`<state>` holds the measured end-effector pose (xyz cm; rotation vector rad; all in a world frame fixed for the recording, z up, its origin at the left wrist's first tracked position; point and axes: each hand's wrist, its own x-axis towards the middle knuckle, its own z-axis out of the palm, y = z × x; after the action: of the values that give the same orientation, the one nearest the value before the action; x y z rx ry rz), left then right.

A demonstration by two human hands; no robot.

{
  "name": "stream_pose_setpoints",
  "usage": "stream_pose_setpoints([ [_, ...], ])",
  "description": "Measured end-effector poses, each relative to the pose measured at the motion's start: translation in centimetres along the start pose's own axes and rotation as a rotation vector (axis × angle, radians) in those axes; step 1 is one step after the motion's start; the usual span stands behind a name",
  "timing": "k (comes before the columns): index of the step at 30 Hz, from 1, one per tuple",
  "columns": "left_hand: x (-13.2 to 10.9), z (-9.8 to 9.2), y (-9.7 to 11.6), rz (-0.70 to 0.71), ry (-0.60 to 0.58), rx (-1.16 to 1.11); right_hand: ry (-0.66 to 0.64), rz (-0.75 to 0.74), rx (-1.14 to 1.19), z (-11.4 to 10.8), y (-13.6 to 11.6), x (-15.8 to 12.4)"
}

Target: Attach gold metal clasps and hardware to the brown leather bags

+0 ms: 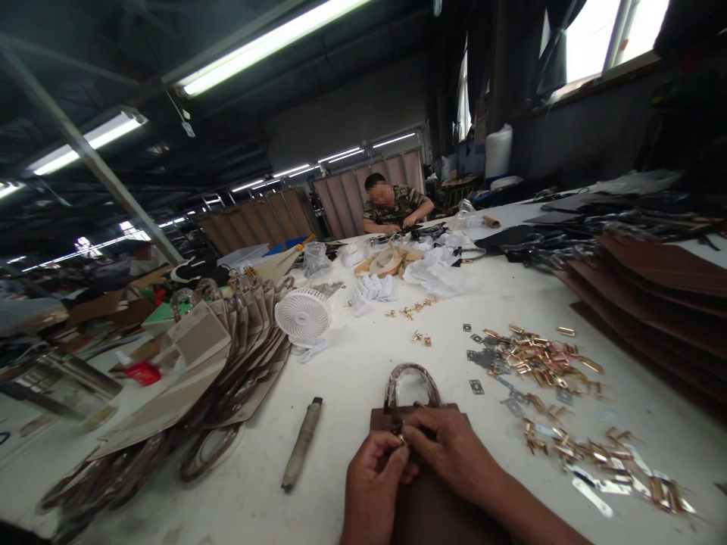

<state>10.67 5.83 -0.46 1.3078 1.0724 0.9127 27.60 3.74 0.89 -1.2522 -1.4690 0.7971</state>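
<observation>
A dark brown handbag panel point(437, 507) lies in front of me, its loop handle point(413, 369) wrapped in clear film and pointing away. Both hands meet over the panel near its top edge. My left hand point(378, 477) pinches a small gold metal fitting point(402, 439) between thumb and finger. From the other side, my right hand point(454, 450) has its thumb and fingers closed at the same fitting. My fingers cover most of it, so its exact shape is hidden.
Gold metal fittings point(545, 359) and flat plates point(594, 496) lie scattered at right. Brown panels point(653, 288) are stacked beyond them. Left are a wrapped stick-like tool point(303, 443), a white fan point(303, 316) and piled handled panels point(193, 363). A person point(397, 204) works across the table.
</observation>
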Motion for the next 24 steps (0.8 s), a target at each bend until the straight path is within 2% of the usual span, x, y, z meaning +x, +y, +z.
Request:
stream_pose_setpoints([
  [6,0.0,-0.2,0.4,0.027,0.050,-0.035,-0.051,-0.021,0.073,-0.3,-0.3,-0.2],
  [13,-0.2,0.3,0.4,0.054,0.044,-0.050,-0.013,0.016,0.145,-0.1,0.3,-0.3],
  [15,-0.4,0.0,0.6,0.089,0.119,0.050,-0.007,0.043,0.160,-0.2,0.0,-0.2],
  [17,-0.6,-0.7,0.6,0.128,0.222,0.245,-0.013,0.049,0.152,-0.3,-0.2,-0.2],
  [19,-0.8,-1.7,0.5,0.134,0.278,0.435,-0.020,0.044,0.137,-0.2,-0.3,-0.3],
  [21,-0.9,-2.7,0.2,0.113,0.234,0.534,-0.016,0.037,0.130,-0.1,-0.2,-0.3],
  [24,-0.9,-3.5,0.2,0.092,0.134,0.556,0.014,0.031,0.120,0.1,0.1,-0.4],
])
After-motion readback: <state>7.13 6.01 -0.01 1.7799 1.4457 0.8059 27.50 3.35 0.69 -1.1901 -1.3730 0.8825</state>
